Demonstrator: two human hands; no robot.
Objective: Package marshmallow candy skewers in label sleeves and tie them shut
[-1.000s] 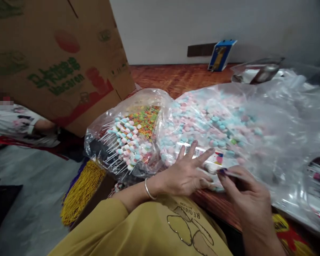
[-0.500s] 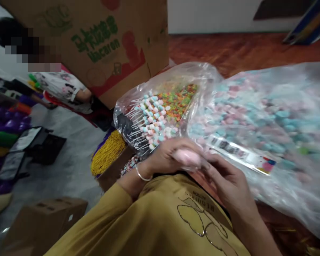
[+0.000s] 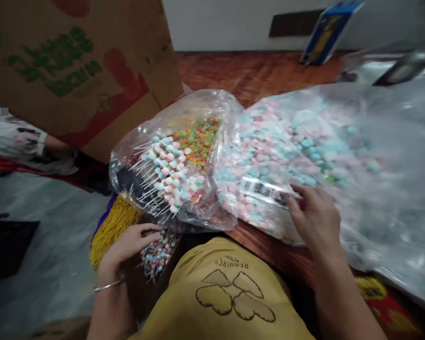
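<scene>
My left hand (image 3: 136, 243) hangs over a box at the table's near edge, fingers loosely apart and nothing seen in them. Below it lie many small wrapped candies (image 3: 159, 257) in mixed colours. My right hand (image 3: 315, 217) reaches over a stack of shiny printed wrappers (image 3: 262, 190), thumb and forefinger apart at its right end. The wrappers rest on a large clear bag of pink, blue and white marshmallows (image 3: 265, 141). Left of that, marshmallow skewers (image 3: 168, 172) on white sticks lie in a pile on clear plastic, beside colourful ring-shaped gummies (image 3: 198, 141).
A tall printed cardboard box (image 3: 92, 61) stands at the back left of the reddish table (image 3: 212, 71). Yellow strings (image 3: 115, 229) fill a container by the left edge. A blue display box (image 3: 327, 35) stands by the wall. Part of another person's sleeve (image 3: 12, 134) shows at far left.
The pink item both hands held is out of sight. My hands have parted: the left moved down-left over the candy box, the right onto the wrappers. The view has swung right.
</scene>
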